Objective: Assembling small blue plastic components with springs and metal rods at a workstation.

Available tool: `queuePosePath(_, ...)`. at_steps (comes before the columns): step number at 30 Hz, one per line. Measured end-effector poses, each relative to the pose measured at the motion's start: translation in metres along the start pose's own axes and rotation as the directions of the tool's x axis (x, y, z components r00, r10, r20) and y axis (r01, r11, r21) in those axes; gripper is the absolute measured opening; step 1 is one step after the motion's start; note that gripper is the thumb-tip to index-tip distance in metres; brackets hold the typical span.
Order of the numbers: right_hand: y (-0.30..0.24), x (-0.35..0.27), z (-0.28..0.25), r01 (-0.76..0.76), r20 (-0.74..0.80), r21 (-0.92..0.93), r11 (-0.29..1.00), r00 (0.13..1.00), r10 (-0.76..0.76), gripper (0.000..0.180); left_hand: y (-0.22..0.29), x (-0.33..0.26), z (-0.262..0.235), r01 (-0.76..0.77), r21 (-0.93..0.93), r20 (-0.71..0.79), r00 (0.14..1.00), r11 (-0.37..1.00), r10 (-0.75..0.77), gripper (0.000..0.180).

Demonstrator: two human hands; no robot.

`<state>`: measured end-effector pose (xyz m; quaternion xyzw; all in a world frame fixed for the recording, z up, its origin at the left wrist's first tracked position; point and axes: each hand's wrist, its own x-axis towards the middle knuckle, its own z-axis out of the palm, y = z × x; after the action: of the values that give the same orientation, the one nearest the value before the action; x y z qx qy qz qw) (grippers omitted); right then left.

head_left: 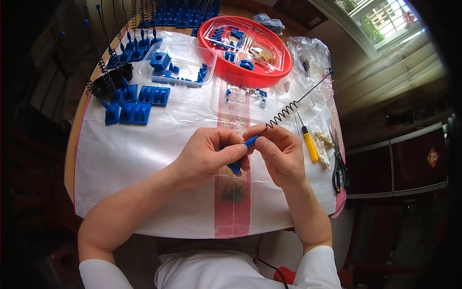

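My left hand (209, 153) is closed on a blue plastic part (235, 167), its thumb along a narrow blue neck (250, 141). Most of that part is hidden by my fingers. Opposite it, my right hand (283, 156) pinches at the neck, where the lower end of a black coil spring (283, 114) meets it. The spring slants up to the far right and runs out into a straight wire with a small blue tip (331, 71). Whether the wire sits inside the neck is hidden by my fingertips.
Blue bases (134, 113) stand at the left, several others with upright springs behind. A clear container (144, 72) and a red basin (211, 65) hold blue parts. Small white and blue pieces (262, 98) lie in a shallow tray. Rightward are a yellow-handled screwdriver (310, 146) and scissors (340, 173).
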<state>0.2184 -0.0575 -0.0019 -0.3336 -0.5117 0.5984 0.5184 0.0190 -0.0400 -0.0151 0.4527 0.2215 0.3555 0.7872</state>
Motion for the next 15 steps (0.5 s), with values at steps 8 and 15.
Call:
queuePosePath(8, -0.001, 0.0007, 0.0017, 0.012, -0.009, -0.051, 0.999, 1.0, -0.012, 0.018, -0.0001, 0.0004, 0.0008, -0.029, 0.009, -0.005, 1.0, 1.0, 0.029, 0.016)
queuePosePath(15, -0.0019, 0.0012, 0.0033, 0.018, 0.0, -0.041, 0.999, 1.0, -0.018, 0.017, -0.0013, 0.0009, 0.0004, -0.037, 0.006, -0.005, 0.999, 0.999, 0.037, 0.016)
